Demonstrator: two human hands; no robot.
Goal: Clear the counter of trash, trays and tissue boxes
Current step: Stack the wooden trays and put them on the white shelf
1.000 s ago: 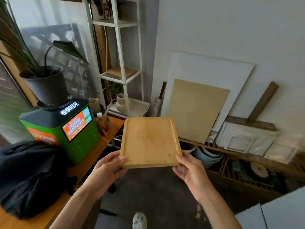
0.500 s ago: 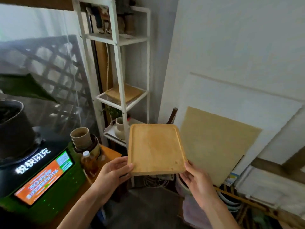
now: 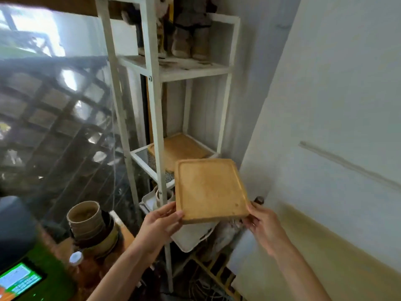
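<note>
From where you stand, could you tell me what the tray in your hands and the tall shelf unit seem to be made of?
Tray: looks like wood or bamboo, matte tan, faint grain and a stain.
Shelf unit: probably white-painted metal; thin square posts, a bolt head, a mesh shelf panel.

The tray (image 3: 209,190) covered the fingers of the left hand (image 3: 161,222) and of the right hand (image 3: 263,227) beneath its near corners; only the thumbs showed. It also hid the front corner of the mesh shelf (image 3: 141,158) and part of a second tray (image 3: 180,147) lying there. A rack post crossed that second tray. The figures (image 3: 184,29) on the upper shelf were cut off by the top edge. The screen (image 3: 17,281) ran off the left corner, its print too blurred to read.
</note>
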